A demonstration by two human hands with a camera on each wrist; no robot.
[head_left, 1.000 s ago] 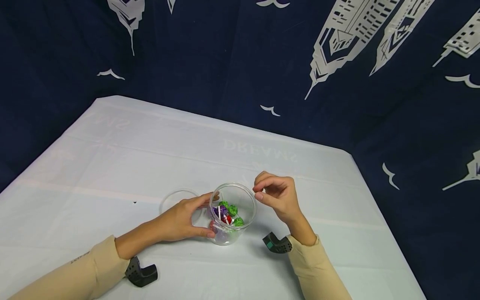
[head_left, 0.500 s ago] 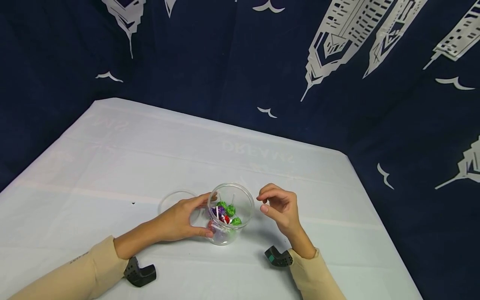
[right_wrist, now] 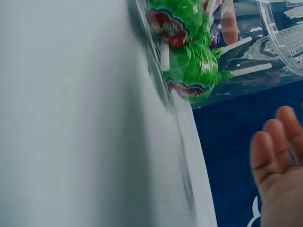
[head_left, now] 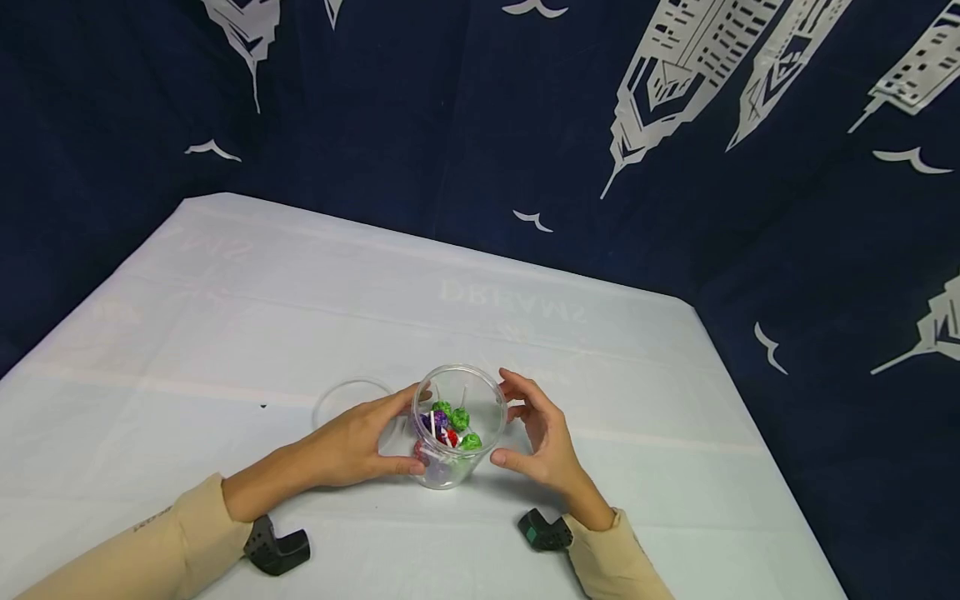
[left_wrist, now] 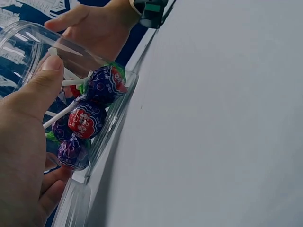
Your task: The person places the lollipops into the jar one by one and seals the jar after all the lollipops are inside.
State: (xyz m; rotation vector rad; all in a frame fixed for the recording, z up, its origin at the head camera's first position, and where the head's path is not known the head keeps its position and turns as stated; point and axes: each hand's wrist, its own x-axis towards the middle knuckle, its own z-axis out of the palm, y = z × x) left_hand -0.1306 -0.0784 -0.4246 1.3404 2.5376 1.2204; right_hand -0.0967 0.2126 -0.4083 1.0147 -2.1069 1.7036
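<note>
A clear round plastic jar (head_left: 448, 477) stands on the table with its top uncovered. Inside lie wrapped lollipops, among them a green lollipop (head_left: 460, 418), a purple lollipop (left_wrist: 74, 151) and a red one (head_left: 452, 437), their white sticks showing. My left hand (head_left: 352, 437) holds the jar from its left side, thumb (left_wrist: 40, 85) on the near wall and fingers behind. Beside the jar's right wall is my right hand (head_left: 543, 442), thumb and fingers spread and nothing in them. In the right wrist view, its fingers (right_wrist: 284, 146) show apart from the jar.
A clear round lid (head_left: 337, 386) lies on the white-covered table (head_left: 300, 292), partly hidden behind my left hand. One small dark speck (head_left: 263, 406) is farther left. A dark blue cloth (head_left: 420, 125) printed with white buildings hangs behind the table's far edge.
My right hand first draws slightly away from the jar, then comes back beside its wall with fingers opening out. The left hand keeps its hold, and the lollipops stay in the jar.
</note>
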